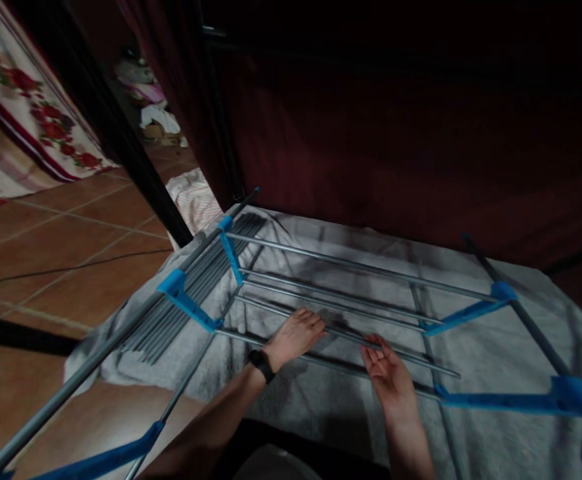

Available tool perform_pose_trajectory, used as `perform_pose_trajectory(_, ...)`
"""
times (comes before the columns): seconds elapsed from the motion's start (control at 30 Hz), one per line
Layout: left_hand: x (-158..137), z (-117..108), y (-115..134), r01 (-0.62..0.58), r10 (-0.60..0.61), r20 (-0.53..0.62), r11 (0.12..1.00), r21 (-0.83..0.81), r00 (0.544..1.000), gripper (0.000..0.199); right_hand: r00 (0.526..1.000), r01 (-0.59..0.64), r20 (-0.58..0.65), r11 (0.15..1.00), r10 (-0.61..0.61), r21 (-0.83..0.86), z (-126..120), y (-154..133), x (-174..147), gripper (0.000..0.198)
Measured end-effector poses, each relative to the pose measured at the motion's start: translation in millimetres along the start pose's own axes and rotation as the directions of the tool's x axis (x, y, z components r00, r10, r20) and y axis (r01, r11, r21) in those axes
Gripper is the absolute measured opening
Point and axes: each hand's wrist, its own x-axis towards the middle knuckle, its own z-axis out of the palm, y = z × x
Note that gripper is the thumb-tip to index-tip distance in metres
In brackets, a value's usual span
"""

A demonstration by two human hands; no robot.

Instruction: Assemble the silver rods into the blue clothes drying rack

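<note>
A loose grey metal rod lies slantwise across the middle of a frame of grey tubes and blue plastic connectors. My left hand, with a black watch on its wrist, is closed over this rod from above. My right hand holds the same rod farther right, palm turned up and fingers curled loosely at it. The rod's right end sticks out past my right hand, apart from the connectors. Other crossbars span between the blue pieces beyond my hands. My left fingertips are partly hidden.
A bundle of grey rods lies left on the grey blanket under the frame. A black post rises at the left. Dark red curtains hang behind. A cable crosses the tiled floor.
</note>
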Motion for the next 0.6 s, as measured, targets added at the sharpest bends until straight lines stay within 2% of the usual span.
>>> perform_pose_trajectory(0.17, -0.8, 5.9, 0.2, -0.009, 0.009, 0.009, 1.0, -0.023, 1.0, 0.029, 0.997, -0.04, -0.073, 0.998, 0.036, -0.052, 4.0, 9.4, -0.3, 0.01)
perform_pose_trajectory(0.3, -5.8, 7.1, -14.6, 0.033, -0.034, 0.039, 0.999, 0.024, 0.999, 0.018, 0.994, -0.034, -0.102, 0.999, 0.03, -0.033, 0.3, 7.4, 2.9, 0.01)
perform_pose_trajectory(0.47, -23.7, 3.6, -46.1, 0.178, -0.179, 0.028, 0.983, 0.047, 0.983, 0.018, 0.992, -0.032, -0.122, 0.999, 0.037, 0.042, -5.6, 0.9, 6.9, 0.01)
perform_pose_trajectory(0.6, -42.3, -2.3, -71.0, 0.328, -0.328, 0.009, 0.944, 0.039, 0.945, 0.022, 0.997, 0.019, -0.078, 0.999, -0.016, 0.028, -12.4, -6.1, 13.0, 0.011)
